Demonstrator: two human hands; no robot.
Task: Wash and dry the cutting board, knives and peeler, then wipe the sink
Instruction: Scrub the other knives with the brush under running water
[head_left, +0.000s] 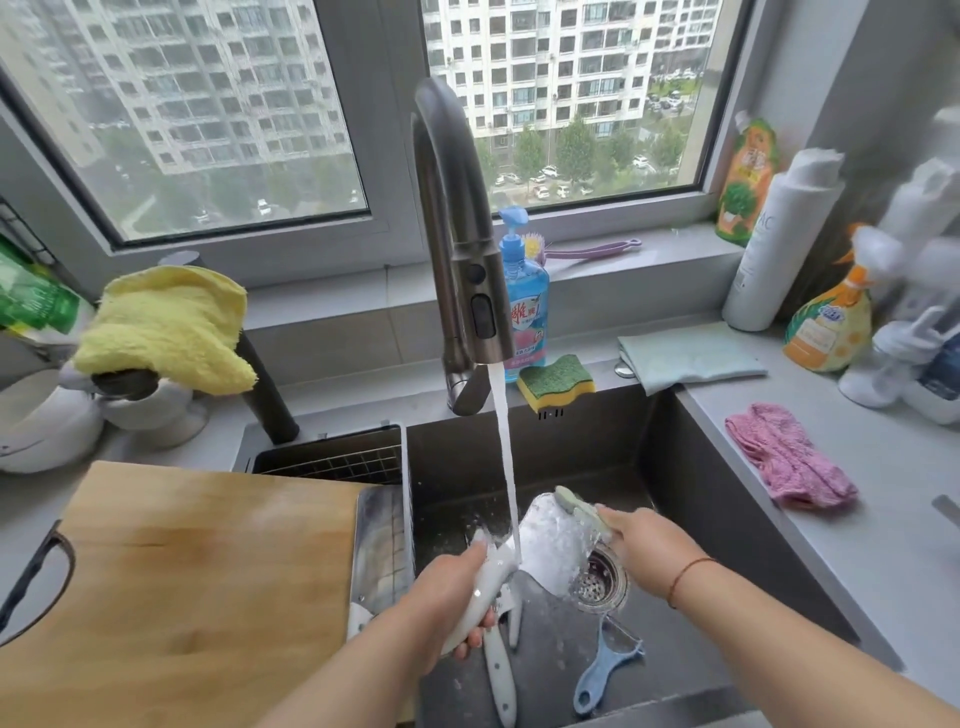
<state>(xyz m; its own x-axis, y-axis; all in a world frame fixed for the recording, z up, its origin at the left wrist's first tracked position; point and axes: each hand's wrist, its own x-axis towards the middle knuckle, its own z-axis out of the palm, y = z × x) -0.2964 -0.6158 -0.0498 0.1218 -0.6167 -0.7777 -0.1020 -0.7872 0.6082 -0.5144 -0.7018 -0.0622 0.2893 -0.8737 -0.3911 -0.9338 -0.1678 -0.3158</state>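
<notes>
Left hand (457, 597) with fingers curled round the white handle of a cleaver (550, 540), held over the sink (691, 499). Broad blade soapy, tilted up to the right, directly under the stream of water (506, 467) from the tap (457, 234). Right hand (644, 545) at the blade's far edge, fingers pinching a pale green scrubber (579, 506) pressed against the blade. Drain strainer (600, 577) just below the blade. On the sink floor: a second white-handled knife (498, 675) beneath the left hand and a blue peeler (605, 670) to its right, apart from each other. Wooden cutting board (182, 587) on the left, lying partly over a wire rack (337, 460) at the sink's left edge. Behind the sink: blue soap bottle (524, 306), yellow-and-green sponge (556, 382), folded pale cloth (685, 358). Pink cloth (784, 457) on the right counter; yellow cloth (166, 327) draped at left.
</notes>
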